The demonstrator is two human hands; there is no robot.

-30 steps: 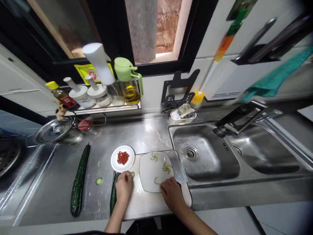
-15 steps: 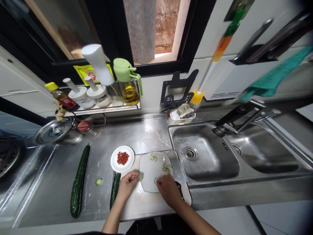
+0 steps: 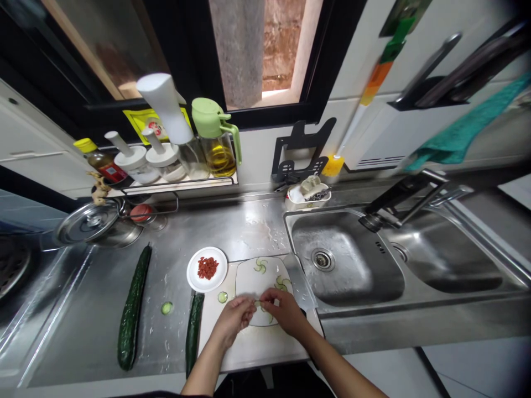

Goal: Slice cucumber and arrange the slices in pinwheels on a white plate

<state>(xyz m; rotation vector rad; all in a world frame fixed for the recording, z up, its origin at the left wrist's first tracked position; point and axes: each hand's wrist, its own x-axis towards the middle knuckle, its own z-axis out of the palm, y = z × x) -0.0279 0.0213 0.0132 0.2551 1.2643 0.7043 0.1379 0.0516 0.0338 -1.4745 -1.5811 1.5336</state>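
Clock positions are taken from the middle of a squarish white plate with a thin dark rim [image 3: 244, 276], twelve pointing to the window side. At ten o'clock, far off, stands a steel pot with a glass lid [image 3: 93, 224]. At nine o'clock a long, whole, dark-green cucumber [image 3: 133, 309] lies on the brushed-steel counter [image 3: 166, 348], with a round, pale-green cucumber slice [image 3: 166, 308] to its right. At eight o'clock is a shorter, dark-green cucumber length [image 3: 193, 331], along the left edge of a white cutting board [image 3: 249, 348]. At ten o'clock, close by, a round white plate [image 3: 191, 276] bears chopped red pieces [image 3: 208, 268]. A second round slice [image 3: 223, 297] lies on the board at nine o'clock. The left hand [image 3: 234, 319] comes in from between seven and eight; its thumb and fingers are narrow, pinching a thin green cucumber piece [image 3: 258, 303] above the squarish plate. On that plate, curved green slivers form a pinwheel at twelve [image 3: 260, 266] and another at two [image 3: 282, 283]; more show at six, partly hidden. The right hand [image 3: 286, 312] enters from between four and five, thumb and forefinger narrow on the same piece. Between two and three lies a broad steel knife blade [image 3: 302, 284]; beyond it, at two, is a steel sink basin [image 3: 348, 254].
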